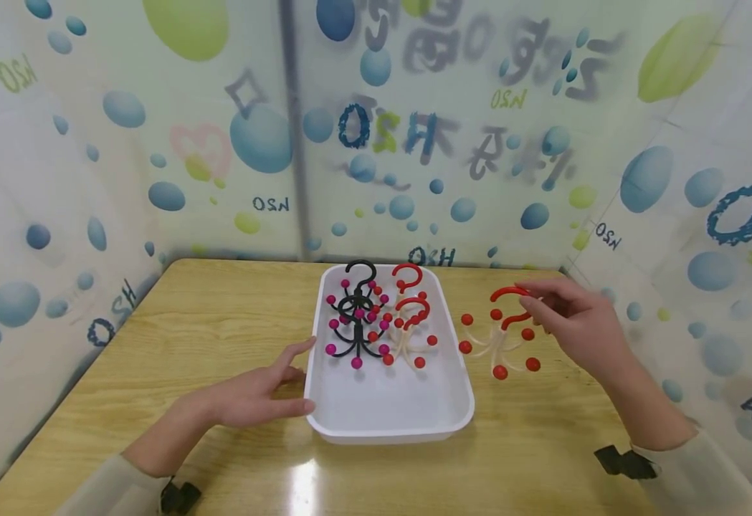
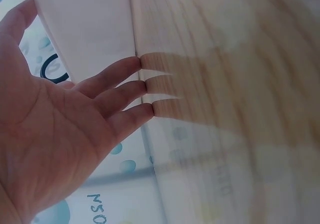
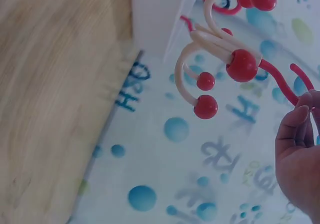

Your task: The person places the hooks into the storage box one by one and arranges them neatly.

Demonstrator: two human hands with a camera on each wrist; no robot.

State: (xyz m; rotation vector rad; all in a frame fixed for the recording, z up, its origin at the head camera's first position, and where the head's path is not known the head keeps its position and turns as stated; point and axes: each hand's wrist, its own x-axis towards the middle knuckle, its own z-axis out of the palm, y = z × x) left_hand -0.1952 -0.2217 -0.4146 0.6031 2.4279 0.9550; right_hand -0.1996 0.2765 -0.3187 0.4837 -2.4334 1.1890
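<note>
A white tray [image 1: 388, 419] stands on the wooden table. In it lie two black hook-handled massagers [image 1: 358, 333] with magenta balls on their prongs, beside two cream massagers [image 1: 405, 344] with red hooks and red balls. My left hand [image 1: 253, 394] rests at the tray's left side, thumb and index finger at the rim; the left wrist view shows its other fingers [image 2: 120, 96] extended, tips at the table. To the right of the tray, my right hand [image 1: 572, 319] pinches the red hook of another cream massager [image 1: 497, 344], its red-tipped prongs [image 3: 242, 66] hanging free.
The wooden table [image 1: 221, 308] reaches back to a patterned curtain-like wall [image 1: 376, 179], with similar walls at both sides. Dark straps [image 1: 627, 462] sit at both wrists.
</note>
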